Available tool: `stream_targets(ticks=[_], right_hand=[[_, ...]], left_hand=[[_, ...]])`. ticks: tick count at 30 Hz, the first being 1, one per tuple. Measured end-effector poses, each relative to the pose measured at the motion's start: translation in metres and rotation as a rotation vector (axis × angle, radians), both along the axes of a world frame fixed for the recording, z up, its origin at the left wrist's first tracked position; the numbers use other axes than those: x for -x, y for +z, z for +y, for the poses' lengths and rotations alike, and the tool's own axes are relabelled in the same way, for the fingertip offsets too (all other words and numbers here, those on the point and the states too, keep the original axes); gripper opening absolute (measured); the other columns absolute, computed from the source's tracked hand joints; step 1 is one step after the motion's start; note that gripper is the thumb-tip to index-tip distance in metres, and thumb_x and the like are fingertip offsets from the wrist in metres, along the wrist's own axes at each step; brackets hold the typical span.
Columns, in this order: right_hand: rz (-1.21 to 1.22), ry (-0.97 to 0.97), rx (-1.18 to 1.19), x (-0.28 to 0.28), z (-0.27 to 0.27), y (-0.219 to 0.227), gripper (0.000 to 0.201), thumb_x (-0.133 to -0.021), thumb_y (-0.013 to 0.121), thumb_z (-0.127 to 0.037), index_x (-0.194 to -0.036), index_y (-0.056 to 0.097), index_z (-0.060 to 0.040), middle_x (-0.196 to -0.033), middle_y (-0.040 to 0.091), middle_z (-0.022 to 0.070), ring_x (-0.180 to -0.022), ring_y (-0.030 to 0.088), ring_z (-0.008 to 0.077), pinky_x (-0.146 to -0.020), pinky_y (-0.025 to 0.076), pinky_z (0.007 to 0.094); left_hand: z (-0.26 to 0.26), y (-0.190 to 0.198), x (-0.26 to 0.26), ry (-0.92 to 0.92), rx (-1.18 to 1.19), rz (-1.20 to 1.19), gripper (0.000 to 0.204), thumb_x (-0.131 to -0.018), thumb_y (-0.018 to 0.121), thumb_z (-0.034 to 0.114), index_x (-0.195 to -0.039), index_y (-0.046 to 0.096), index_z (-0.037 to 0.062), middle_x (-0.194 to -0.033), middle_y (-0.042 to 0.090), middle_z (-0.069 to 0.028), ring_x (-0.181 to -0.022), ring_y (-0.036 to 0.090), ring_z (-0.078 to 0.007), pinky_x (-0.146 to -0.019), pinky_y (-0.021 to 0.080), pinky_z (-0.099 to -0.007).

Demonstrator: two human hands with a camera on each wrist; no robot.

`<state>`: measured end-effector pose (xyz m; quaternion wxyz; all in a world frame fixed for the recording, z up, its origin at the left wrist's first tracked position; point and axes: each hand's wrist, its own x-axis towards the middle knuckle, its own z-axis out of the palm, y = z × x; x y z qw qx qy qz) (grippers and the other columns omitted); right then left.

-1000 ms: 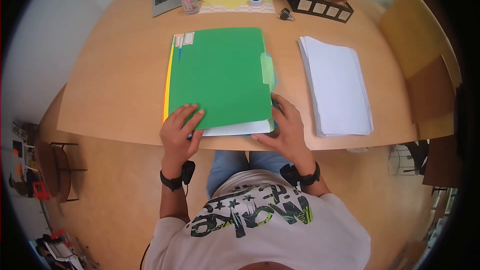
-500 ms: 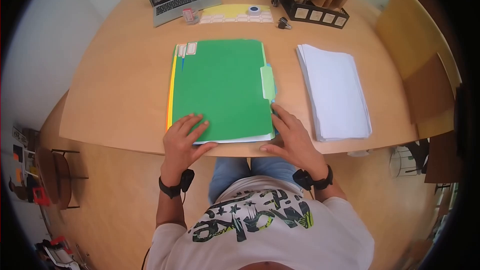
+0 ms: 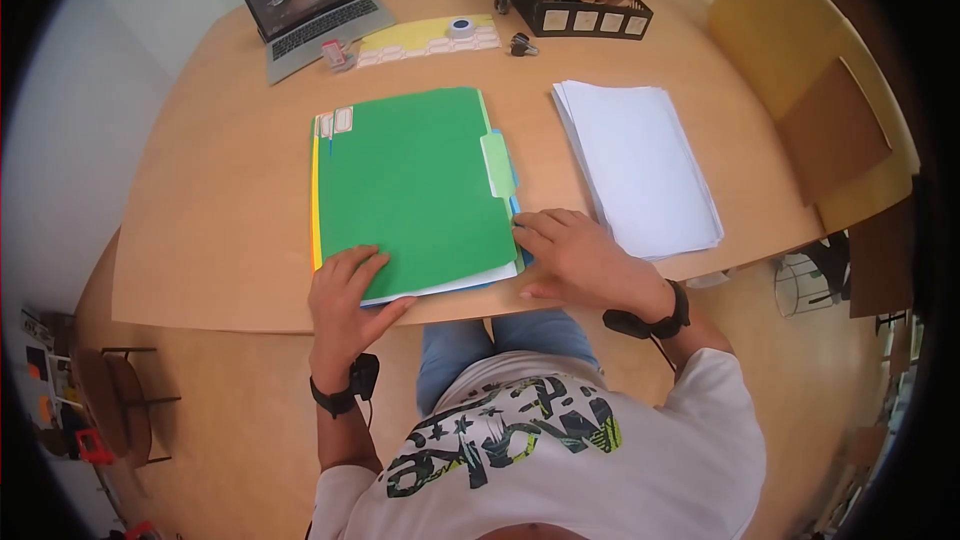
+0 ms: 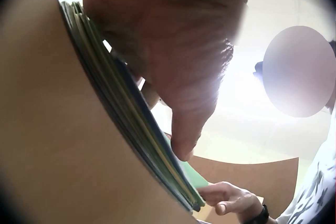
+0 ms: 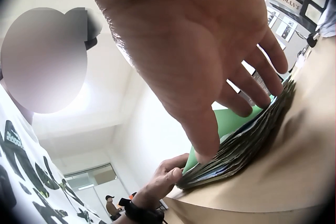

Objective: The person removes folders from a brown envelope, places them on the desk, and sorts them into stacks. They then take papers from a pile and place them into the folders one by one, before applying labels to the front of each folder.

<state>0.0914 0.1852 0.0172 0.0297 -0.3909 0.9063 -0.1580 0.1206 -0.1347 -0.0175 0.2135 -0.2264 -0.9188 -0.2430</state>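
Note:
A stack of folders, a green folder (image 3: 420, 180) on top, lies near the table's front edge, with white paper showing along its lower side and yellow along its left. The left hand (image 3: 345, 295) rests on the lower left corner, fingers on the green cover and thumb along the front edge. At the lower right corner, the right hand (image 3: 585, 260) touches the stack's side with its fingertips, thumb apart. In the right wrist view the right hand (image 5: 210, 61) has extended fingers beside the layered edges (image 5: 236, 155). The left wrist view shows the left hand (image 4: 163, 50) over the stack's edge (image 4: 131, 113).
White paper (image 3: 640, 170) lies right of the folders. Behind are a laptop (image 3: 315, 5), a yellow sheet (image 3: 425, 38) with a small round white item (image 3: 461, 28), keys (image 3: 522, 44) and a black organizer (image 3: 590, 20) with books. A yellow chair-like panel (image 3: 790, 60) stands at the right.
The view has shifted, and the folders appear turned slightly. The green cover lies lower at its front edge than a second ago. The right hand has turned flatter against the right side.

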Motion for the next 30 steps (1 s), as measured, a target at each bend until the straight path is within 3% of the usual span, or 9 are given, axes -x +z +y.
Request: stream_targets(ticks=[9,12,14,16,17,22,25,28,30], right_hand=[[0.031,0.011,0.313,0.004,-0.033,0.016,0.077,-0.079,0.073,-0.039,-0.140,0.040,-0.0076,-0.135,0.045,0.0217,-0.119,0.047,0.0404,-0.099,0.040,0.0456],[0.115,0.157,0.200,0.020,-0.030,0.026,0.070,-0.080,0.071,-0.041,-0.137,0.046,-0.0071,-0.134,0.048,0.0203,-0.117,0.049,0.0382,-0.099,0.040,0.0443],[-0.032,0.152,0.288,0.060,-0.009,0.032,0.055,-0.082,0.069,-0.038,-0.126,0.057,-0.0061,-0.117,0.062,0.0168,-0.105,0.059,0.0329,-0.092,0.046,0.0404],[-0.076,-0.167,0.232,0.118,0.010,0.039,0.039,-0.084,0.068,-0.031,-0.113,0.065,-0.0053,-0.094,0.069,0.0124,-0.089,0.065,0.0278,-0.081,0.050,0.0372],[0.089,-0.272,0.168,0.154,0.021,0.031,0.035,-0.085,0.066,-0.029,-0.110,0.066,-0.0048,-0.086,0.069,0.0118,-0.080,0.066,0.0267,-0.074,0.051,0.0358],[0.169,-0.537,-0.255,0.287,0.070,0.002,0.042,-0.078,0.069,-0.036,-0.110,0.067,-0.0082,-0.106,0.068,0.0146,-0.102,0.063,0.0325,-0.085,0.050,0.0415],[0.071,-0.681,-0.199,0.324,0.069,-0.022,0.057,-0.075,0.073,-0.037,-0.121,0.060,-0.0078,-0.115,0.063,0.0189,-0.111,0.058,0.0344,-0.092,0.047,0.0399],[0.141,-0.660,0.103,0.354,0.065,-0.057,0.065,-0.072,0.076,-0.037,-0.127,0.057,-0.0079,-0.117,0.062,0.0216,-0.114,0.057,0.0359,-0.093,0.047,0.0398],[0.099,-0.641,0.197,0.366,0.062,-0.069,0.069,-0.069,0.080,-0.033,-0.125,0.056,-0.0011,-0.101,0.066,0.0191,-0.097,0.063,0.0320,-0.086,0.050,0.0362]], left_hand=[[0.023,0.004,0.004,0.215,0.025,-0.064,0.045,-0.077,0.075,0.025,-0.117,0.062,0.0087,-0.106,0.062,-0.0120,-0.096,0.058,-0.0296,-0.080,0.047,-0.0378],[0.006,-0.011,0.007,0.166,0.028,0.014,0.036,-0.082,0.067,0.012,-0.117,0.062,0.0076,-0.107,0.061,-0.0141,-0.097,0.059,-0.0299,-0.082,0.048,-0.0350],[0.005,-0.014,0.006,0.218,-0.224,0.001,0.030,-0.088,0.061,0.009,-0.117,0.061,0.0037,-0.109,0.062,-0.0133,-0.099,0.059,-0.0266,-0.086,0.047,-0.0336],[0.001,-0.022,0.004,0.248,-0.509,-0.031,0.027,-0.093,0.056,0.010,-0.117,0.060,-0.0003,-0.112,0.062,-0.0122,-0.101,0.059,-0.0228,-0.089,0.045,-0.0323],[-0.003,-0.029,0.003,0.250,-0.664,-0.056,0.027,-0.096,0.054,0.012,-0.117,0.059,-0.0024,-0.114,0.062,-0.0115,-0.102,0.058,-0.0206,-0.090,0.045,-0.0317],[-0.014,-0.039,0.006,0.371,-0.902,-0.031,0.036,-0.102,0.045,0.021,-0.118,0.055,-0.0100,-0.118,0.060,-0.0115,-0.106,0.054,-0.0179,-0.095,0.041,-0.0316],[-0.008,-0.035,0.008,0.437,-0.988,0.000,0.040,-0.103,0.043,0.023,-0.123,0.051,-0.0105,-0.122,0.058,-0.0137,-0.110,0.054,-0.0190,-0.097,0.040,-0.0317],[-0.007,-0.040,0.009,0.472,-0.969,0.048,0.042,-0.103,0.042,0.025,-0.125,0.050,-0.0101,-0.125,0.056,-0.0143,-0.113,0.053,-0.0198,-0.098,0.040,-0.0324],[-0.010,-0.043,0.008,0.469,-0.963,0.034,0.043,-0.103,0.042,0.026,-0.126,0.049,-0.0100,-0.126,0.055,-0.0147,-0.115,0.052,-0.0204,-0.099,0.040,-0.0330]])
